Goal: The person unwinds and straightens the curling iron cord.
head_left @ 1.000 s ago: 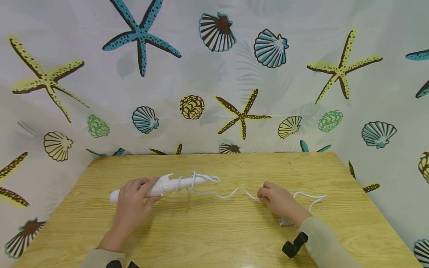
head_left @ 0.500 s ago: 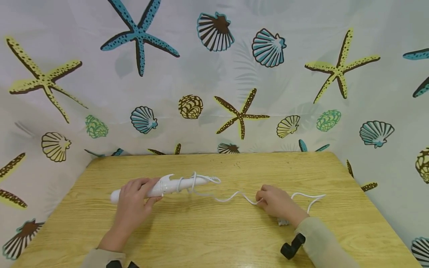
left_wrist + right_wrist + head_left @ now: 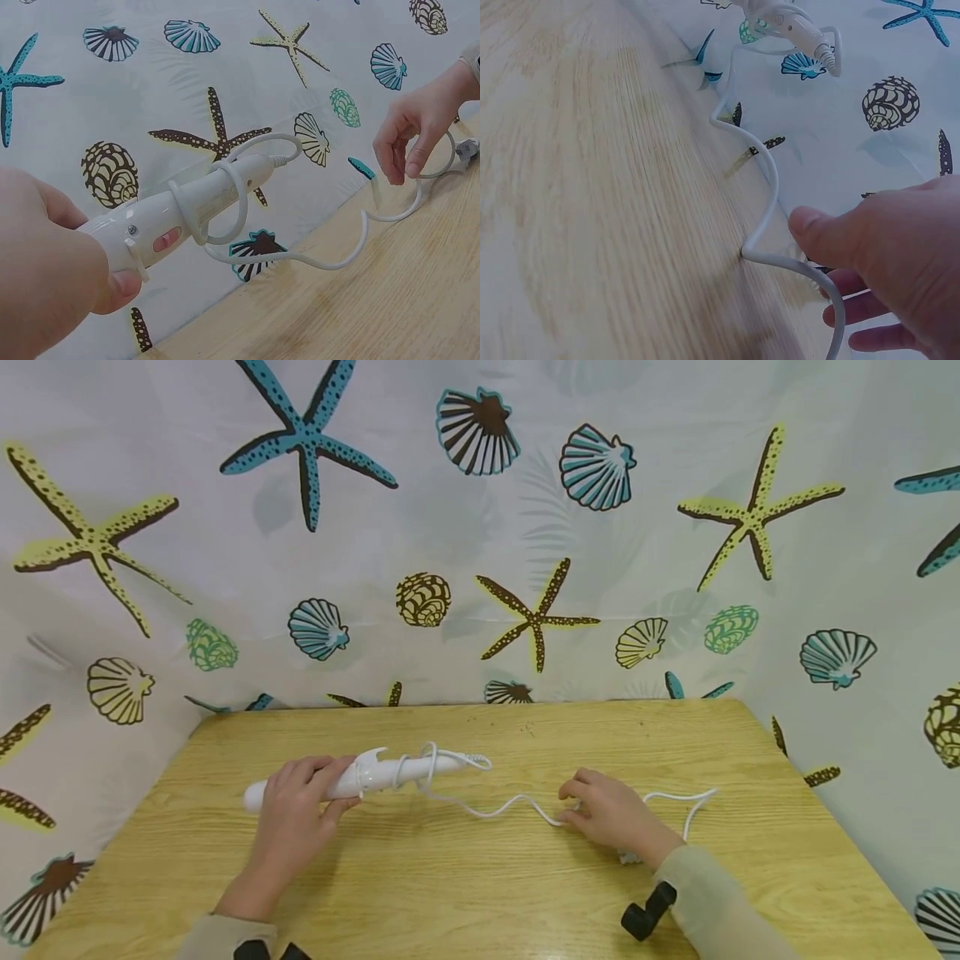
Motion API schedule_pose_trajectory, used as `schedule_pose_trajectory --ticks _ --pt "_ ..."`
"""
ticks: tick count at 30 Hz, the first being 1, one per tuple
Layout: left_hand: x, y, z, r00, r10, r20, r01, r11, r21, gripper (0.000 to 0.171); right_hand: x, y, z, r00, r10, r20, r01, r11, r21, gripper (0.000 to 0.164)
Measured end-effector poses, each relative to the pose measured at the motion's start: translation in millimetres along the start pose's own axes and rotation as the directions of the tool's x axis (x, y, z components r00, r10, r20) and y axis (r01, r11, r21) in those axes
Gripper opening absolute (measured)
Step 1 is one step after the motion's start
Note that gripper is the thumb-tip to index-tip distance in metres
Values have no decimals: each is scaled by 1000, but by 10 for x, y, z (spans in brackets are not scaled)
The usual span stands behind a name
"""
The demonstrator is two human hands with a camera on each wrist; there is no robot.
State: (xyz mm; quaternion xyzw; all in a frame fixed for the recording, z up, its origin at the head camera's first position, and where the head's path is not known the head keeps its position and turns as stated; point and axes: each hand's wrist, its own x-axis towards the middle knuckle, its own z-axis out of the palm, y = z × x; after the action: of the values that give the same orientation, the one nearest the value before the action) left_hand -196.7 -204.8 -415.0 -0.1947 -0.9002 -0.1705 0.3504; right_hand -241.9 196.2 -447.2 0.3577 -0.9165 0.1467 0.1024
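My left hand (image 3: pixel 296 802) grips a white curling iron (image 3: pixel 378 774) by its middle, at the left of the table in the head view. A pink switch (image 3: pixel 166 239) shows on its handle in the left wrist view. The white cord (image 3: pixel 487 814) leaves the handle's end, loops loosely round the handle and runs right in waves. At the cord, my right hand (image 3: pixel 611 810) has its thumb and fingers apart; the cord (image 3: pixel 780 260) passes along the fingertips in the right wrist view. Beyond this hand lies the plug (image 3: pixel 466 150), mostly hidden by the wrist in the head view.
The wooden table (image 3: pixel 480 893) carries the cord, with a slack bend (image 3: pixel 701 797) to the right of my right hand. Behind it and at both sides hangs a pale curtain (image 3: pixel 420 510) printed with starfish and shells.
My right hand has shifted slightly left and its thumb and fingers have parted from their pinch on the cord. The cord's waves sit a little lower and further left. My left hand keeps its grip.
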Motion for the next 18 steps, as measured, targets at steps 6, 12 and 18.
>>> schedule_pose_trajectory --ticks 6,12,18 --pt "4 8 -12 1000 -5 10 5 1000 -2 55 63 -56 13 998 -45 -49 46 999 13 24" --pt "5 13 -14 1000 -9 13 9 1000 -10 56 122 -121 11 995 -66 -79 67 997 22 24" --pt "7 12 -3 1000 -1 15 1 1000 -17 57 168 -195 43 994 -77 -79 81 995 54 24"
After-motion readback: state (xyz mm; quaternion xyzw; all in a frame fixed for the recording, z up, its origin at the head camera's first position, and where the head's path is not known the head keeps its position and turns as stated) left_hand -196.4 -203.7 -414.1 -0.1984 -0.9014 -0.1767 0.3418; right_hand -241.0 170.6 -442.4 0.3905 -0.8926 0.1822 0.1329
